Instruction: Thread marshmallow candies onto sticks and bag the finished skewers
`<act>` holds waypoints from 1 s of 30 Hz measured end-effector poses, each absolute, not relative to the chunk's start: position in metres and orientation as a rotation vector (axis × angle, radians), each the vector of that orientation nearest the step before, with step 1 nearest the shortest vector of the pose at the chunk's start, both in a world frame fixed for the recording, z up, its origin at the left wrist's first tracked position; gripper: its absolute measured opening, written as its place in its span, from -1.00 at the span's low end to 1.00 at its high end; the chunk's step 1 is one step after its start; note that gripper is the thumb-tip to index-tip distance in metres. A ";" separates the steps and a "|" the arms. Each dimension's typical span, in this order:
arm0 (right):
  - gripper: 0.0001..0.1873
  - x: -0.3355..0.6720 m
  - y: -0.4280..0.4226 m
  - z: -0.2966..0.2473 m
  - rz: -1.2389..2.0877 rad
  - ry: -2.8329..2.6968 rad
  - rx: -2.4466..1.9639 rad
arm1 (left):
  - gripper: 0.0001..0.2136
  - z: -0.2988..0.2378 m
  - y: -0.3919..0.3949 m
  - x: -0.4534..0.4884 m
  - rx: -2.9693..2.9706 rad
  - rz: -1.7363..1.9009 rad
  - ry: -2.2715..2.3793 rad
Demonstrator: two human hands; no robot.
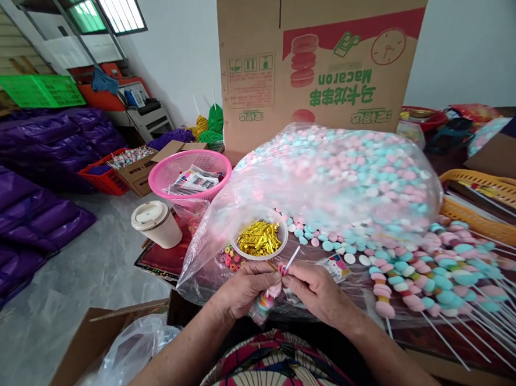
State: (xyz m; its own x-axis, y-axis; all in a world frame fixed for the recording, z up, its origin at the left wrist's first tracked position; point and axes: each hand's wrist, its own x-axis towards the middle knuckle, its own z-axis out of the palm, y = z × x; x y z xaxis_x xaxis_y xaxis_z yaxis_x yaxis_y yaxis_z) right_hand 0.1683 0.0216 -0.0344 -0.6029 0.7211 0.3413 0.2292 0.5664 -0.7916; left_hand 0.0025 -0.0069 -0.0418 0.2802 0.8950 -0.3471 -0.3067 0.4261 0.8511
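My left hand [244, 286] is closed around a bagged candy skewer [263, 306], gripping it near its top. Pinching at the neck of the same skewer where the white stick [292, 258] pokes out, my right hand [315, 290] meets the left fingertip to fingertip. Just beyond my hands stands a small white bowl of gold twist ties [259, 238]. A big clear bag of pink, blue and white candies [338, 174] lies behind it. Finished candy skewers [440, 277] are piled to the right.
A paper cup with lid [156, 222] and a pink basket [190, 174] stand at left. A Macaron cardboard box [314, 62] rises at the back. A yellow basket [488, 204] is at right. An open carton with plastic [113, 347] sits on the floor.
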 end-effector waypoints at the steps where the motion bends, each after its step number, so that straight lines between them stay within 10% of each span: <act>1: -0.75 0.173 0.023 -0.027 0.973 -2.199 -0.636 | -0.68 -0.041 -0.006 0.001 0.683 0.824 0.892; 7: -0.69 0.173 0.025 -0.018 1.108 -2.205 -0.614 | -0.59 -0.045 -0.006 0.004 0.479 0.789 0.709; 17: -0.72 0.188 0.027 -0.022 0.004 -2.174 -1.049 | -0.39 -0.035 -0.004 0.039 0.878 1.252 1.247; 26: -0.73 0.205 0.012 -0.021 0.553 -1.883 -1.232 | -0.15 0.005 0.014 0.026 0.866 0.876 0.813; 30: -0.74 0.198 0.005 -0.018 0.804 -1.676 -1.214 | -0.46 -0.010 0.010 0.032 1.228 0.677 1.152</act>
